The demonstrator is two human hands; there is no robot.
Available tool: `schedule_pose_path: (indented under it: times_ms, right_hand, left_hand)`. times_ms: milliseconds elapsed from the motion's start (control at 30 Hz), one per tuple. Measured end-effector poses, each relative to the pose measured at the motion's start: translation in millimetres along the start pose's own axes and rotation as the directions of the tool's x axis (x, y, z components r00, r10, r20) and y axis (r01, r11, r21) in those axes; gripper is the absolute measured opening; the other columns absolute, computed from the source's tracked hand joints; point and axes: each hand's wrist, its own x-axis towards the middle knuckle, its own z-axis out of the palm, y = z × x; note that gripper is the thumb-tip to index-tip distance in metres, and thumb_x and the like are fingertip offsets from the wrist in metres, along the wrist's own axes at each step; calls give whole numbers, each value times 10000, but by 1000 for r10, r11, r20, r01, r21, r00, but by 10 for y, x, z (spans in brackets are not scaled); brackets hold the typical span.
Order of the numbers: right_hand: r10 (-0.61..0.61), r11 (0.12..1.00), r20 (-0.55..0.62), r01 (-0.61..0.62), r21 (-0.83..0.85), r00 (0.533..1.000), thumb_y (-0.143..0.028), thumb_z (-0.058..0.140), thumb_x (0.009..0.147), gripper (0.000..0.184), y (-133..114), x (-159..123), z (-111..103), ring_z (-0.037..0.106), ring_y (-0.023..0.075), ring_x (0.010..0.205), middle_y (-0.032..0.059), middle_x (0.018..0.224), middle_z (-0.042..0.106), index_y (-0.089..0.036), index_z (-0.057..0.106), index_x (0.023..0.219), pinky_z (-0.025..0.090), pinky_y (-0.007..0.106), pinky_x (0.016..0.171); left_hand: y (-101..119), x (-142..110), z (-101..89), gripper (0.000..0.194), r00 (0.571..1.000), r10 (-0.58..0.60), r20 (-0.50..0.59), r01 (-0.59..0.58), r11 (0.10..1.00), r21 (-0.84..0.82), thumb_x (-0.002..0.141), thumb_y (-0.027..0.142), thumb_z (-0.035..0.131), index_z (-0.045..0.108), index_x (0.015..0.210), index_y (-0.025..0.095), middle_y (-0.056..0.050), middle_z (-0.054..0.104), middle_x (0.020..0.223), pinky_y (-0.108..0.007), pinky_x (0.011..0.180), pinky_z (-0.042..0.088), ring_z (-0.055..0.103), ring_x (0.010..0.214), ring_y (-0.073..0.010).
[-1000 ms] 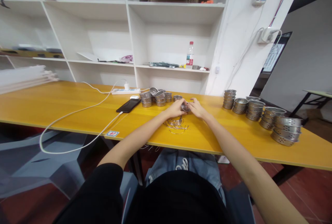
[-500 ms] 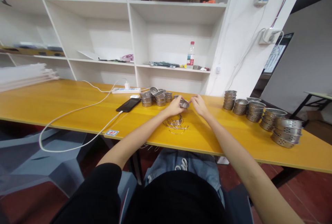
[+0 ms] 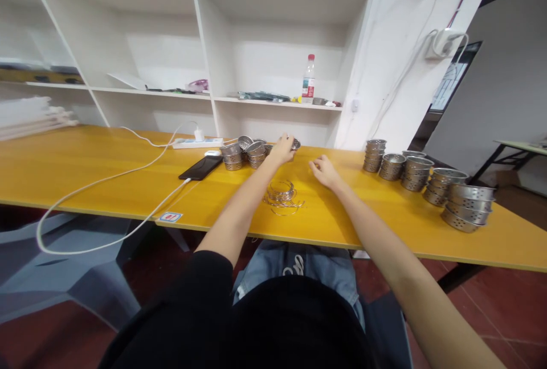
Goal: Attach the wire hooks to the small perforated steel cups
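Note:
My left hand (image 3: 282,150) reaches over the back part of the table, closed on a small perforated metal cup (image 3: 296,144); the hand covers part of the cup. Just left of it, several similar perforated cups (image 3: 233,157) stand stacked and tilted in a group, partly hidden behind the wrist. My right hand (image 3: 325,172) rests low over the table to the right, its fingers curled in and nothing visible in them. Between my forearms lies a loose pile of thin metal wire loops (image 3: 282,193).
More stacked perforated cups (image 3: 468,208) line the table's right side. A black phone (image 3: 200,168) on a white charging cable lies at left, near a power strip (image 3: 197,143). Behind the yellow table (image 3: 128,181), white shelves hold a plastic bottle (image 3: 308,80). A plastic stool (image 3: 77,278) stands at lower left.
My left hand has carried the metal cup away from my right hand, toward the back of the table. My right hand has drawn its fingers in and lowered slightly. The view has tilted down slightly.

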Motion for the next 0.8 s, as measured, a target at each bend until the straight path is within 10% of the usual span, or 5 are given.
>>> schedule_pose_path:
  times_ms: [233,800]
  right_hand:
    - [28,999,67,-27,-20,997,-369,532,1097,330,-145,-67,-9,618,207,944,129,1190,616,-170,736,930,512,359,1021]
    - [10,997,136,1,-82,991,-257,625,1039,217,-115,-45,13,631,215,934,126,1072,674,-149,783,940,501,321,964]
  left_hand:
    - [-91,-91,68,376,989,-50,138,-13,906,423,1038,306,509,661,1333,129,-249,575,1518,-726,1309,201,503,1462,-383]
    - [-94,-128,223,703,990,-105,93,55,901,431,1048,339,400,308,1690,68,-323,304,1739,-783,1306,-2,301,1639,-398]
